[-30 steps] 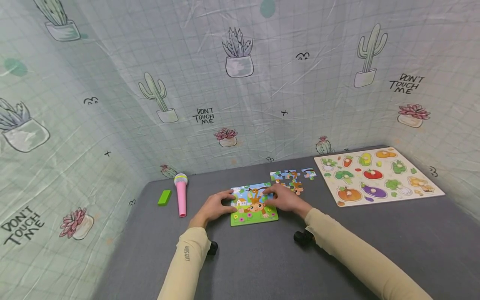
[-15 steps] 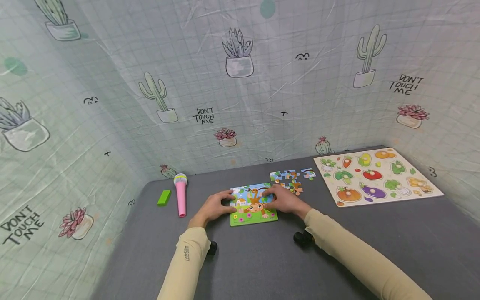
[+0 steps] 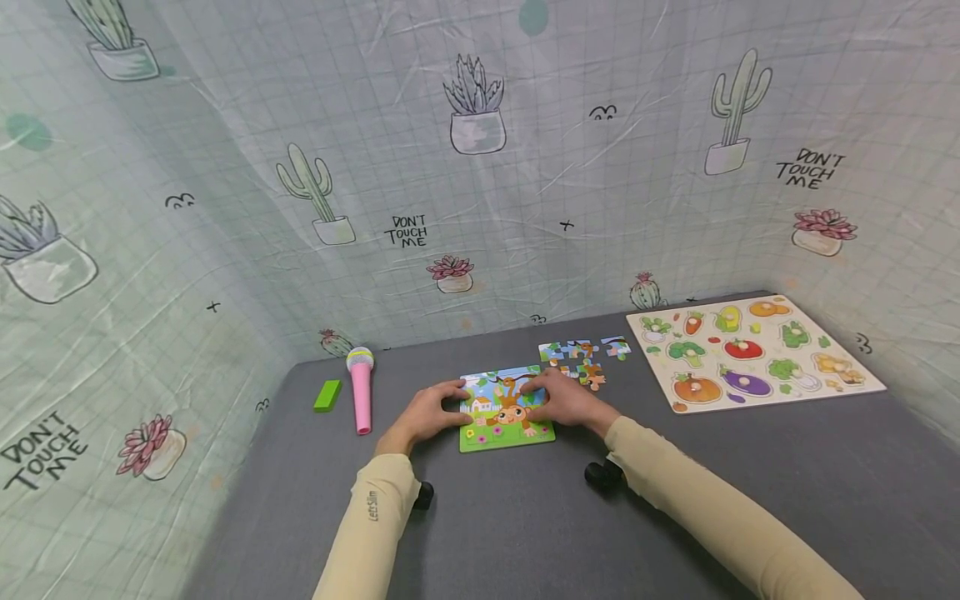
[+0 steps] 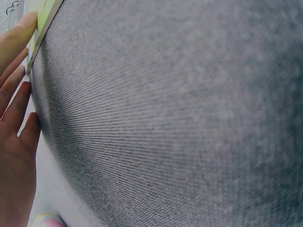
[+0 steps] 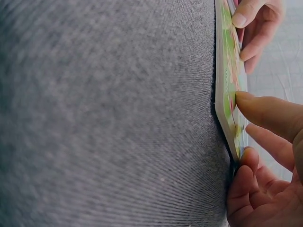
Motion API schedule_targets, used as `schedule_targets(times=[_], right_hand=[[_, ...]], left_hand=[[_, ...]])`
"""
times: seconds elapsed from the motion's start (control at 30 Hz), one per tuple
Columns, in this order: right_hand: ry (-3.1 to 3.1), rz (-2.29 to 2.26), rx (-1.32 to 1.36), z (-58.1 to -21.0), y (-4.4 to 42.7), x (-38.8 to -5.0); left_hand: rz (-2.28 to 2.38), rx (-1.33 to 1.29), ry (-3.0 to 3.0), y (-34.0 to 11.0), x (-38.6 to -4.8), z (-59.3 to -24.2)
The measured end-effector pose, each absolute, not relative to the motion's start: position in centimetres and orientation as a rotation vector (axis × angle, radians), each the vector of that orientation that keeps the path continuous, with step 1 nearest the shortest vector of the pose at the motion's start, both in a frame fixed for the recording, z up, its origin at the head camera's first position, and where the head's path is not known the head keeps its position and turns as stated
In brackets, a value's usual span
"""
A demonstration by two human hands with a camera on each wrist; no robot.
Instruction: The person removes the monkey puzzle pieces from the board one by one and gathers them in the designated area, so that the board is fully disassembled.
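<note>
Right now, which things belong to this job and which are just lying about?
In the job:
- monkey jigsaw board, with left hand and right hand on it
- loose jigsaw pieces, probably

Apparently lying about:
- pink-handled toy microphone
- green rectangular block
- vegetable puzzle board

Sleeved left forearm [image 3: 367, 533] and right forearm [image 3: 720, 508] reaching forward, your hands facing each other.
Your left hand [image 3: 429, 414]: fingers fairly straight, thumb apart. Your right hand [image 3: 570, 398]: thumb and index extended, other fingers bent.
</note>
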State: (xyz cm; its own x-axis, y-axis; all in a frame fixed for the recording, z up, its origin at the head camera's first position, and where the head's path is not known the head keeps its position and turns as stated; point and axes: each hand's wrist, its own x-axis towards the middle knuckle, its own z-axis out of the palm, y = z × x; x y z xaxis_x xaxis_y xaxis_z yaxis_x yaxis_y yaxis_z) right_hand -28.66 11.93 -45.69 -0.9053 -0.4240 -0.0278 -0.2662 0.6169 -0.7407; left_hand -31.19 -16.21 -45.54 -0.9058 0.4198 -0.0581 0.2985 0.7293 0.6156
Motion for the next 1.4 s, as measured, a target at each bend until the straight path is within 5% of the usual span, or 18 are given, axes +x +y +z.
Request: schedule_targets(times=[1.4], right_hand=[[2.650,-1.201,-0.751,-45.70,11.90,-28.35]], left_hand=[[0.907,0.581,2.779,-15.96,-30.90,-45.44]])
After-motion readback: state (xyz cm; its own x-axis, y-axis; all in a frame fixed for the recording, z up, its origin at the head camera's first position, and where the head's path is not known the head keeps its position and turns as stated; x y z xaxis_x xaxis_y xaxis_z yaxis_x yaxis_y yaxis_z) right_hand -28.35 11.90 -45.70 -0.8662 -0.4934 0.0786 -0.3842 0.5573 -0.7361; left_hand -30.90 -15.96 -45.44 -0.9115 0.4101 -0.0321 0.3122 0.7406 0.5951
